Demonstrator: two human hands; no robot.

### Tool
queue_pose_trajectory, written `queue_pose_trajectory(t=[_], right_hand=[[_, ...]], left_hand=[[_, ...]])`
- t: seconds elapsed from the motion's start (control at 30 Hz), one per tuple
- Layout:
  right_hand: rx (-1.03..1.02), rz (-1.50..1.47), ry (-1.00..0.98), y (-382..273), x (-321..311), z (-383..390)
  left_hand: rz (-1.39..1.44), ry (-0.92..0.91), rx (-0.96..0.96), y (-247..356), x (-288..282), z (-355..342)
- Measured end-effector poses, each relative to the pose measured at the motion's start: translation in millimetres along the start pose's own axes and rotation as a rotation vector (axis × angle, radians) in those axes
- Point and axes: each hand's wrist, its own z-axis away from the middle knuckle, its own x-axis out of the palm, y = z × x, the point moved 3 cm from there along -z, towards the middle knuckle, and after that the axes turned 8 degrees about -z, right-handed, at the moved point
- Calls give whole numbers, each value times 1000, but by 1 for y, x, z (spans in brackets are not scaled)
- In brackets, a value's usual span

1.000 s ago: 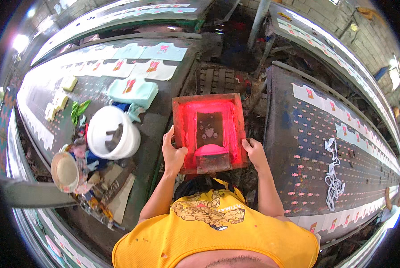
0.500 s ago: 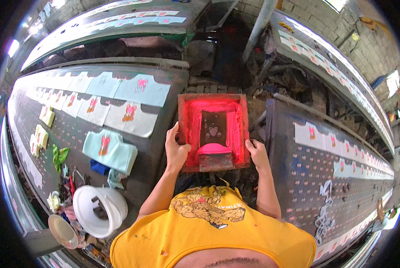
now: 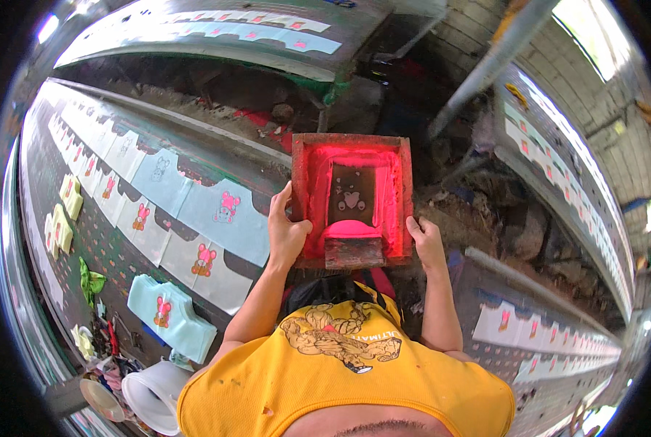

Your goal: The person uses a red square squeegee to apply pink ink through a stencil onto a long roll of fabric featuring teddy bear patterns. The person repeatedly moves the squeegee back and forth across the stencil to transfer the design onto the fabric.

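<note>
Screen frame (image 3: 352, 200) held level at chest height, between tables: left hand (image 3: 287, 231) clamped on left rail, right hand (image 3: 427, 244) on right rail. Risk: tilting lets pink ink (image 3: 351, 230) run, or squeegee (image 3: 353, 251) slide off near edge.

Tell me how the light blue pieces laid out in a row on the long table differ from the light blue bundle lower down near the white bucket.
The laid-out pieces lie single and flat, side by side along the table; the folded stack is piled in layers. The row shows many pink prints, the stack only one, on top. The row lies nearer the left hand than the stack does. Both are light blue with a pink cartoon print.
</note>
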Motion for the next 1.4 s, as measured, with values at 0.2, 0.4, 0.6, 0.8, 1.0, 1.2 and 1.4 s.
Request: queue_pose_trajectory(t=[0.2,0.4,0.6,0.8,1.0,1.2,1.4], right_hand=[[-71,-43,-228,-18,14,-165],[-123,-35,-461,-46,21,-343],[-205,72,-649,-76,23,-473],[-209,13,-882,-94,70,-530],[-226,44,-1182,-115,165,-531],[-310,108,-1460,-137,278,-511],[-344,193,-1743,-179,377,-456]], left_hand=[[-19,227,-52,-12,38,-82],[-10,505,-83,-13,103,-168],[104,692,-165,0,165,-226],[46,891,-230,14,170,-241],[-106,1134,-288,-1,133,-212],[-57,1452,-348,-13,101,-184],[-81,1751,-442,-15,73,-158]])
